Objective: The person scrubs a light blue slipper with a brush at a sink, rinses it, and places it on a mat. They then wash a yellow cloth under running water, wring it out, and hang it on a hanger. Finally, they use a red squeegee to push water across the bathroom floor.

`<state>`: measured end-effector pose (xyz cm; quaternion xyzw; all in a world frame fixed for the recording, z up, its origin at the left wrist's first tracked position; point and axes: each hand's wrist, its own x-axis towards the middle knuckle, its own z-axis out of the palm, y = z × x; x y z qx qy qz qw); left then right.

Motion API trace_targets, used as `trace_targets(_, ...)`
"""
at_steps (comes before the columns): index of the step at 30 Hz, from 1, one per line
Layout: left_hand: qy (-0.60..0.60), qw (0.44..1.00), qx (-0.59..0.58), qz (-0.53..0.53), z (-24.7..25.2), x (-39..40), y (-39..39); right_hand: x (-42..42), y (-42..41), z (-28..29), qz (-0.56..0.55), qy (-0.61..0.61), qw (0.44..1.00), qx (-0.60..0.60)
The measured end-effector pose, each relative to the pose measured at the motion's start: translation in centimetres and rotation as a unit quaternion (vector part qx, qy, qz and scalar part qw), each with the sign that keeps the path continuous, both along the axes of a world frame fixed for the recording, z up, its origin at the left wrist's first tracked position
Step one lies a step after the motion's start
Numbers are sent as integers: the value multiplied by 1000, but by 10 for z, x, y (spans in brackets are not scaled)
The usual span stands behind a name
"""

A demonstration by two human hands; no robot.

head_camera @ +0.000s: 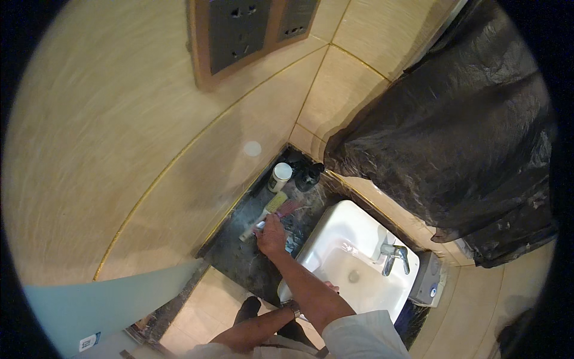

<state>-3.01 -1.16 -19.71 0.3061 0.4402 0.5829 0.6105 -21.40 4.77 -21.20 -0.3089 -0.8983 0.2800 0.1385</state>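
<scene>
My right hand (272,234) reaches over the dark marble counter, its fingers closed around a pink brush-like thing (288,208), whose blurred end sticks out above them. Beside it lies a brush with yellowish bristles (276,202) and a pale handle, partly behind my fingers. My left hand (332,286) is mostly hidden under my right forearm; only some fingertips show over the white washbasin (316,233), so its grip cannot be seen. A watch is on my left wrist. A chrome faucet (394,258) stands on the basin's right side.
A white-lidded jar (280,177) and a dark bottle (308,177) stand in the counter's corner. Black plastic sheeting (444,134) hangs over the wall at right. A grey box (426,278) sits beyond the faucet. Wall sockets (240,33) are above; a pale blue panel (112,305) is at lower left.
</scene>
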Motion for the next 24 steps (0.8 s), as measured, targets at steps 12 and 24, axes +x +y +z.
trace_targets(12, 143, 989, 19, 34, -23, 11, -6, -9, 0, 30, 25, -77, 996, 23)
trace_targets(24, 77, 996, -36, -26, 18, -12, -4, -13, -14, 23, 158, -133, 978, 9)
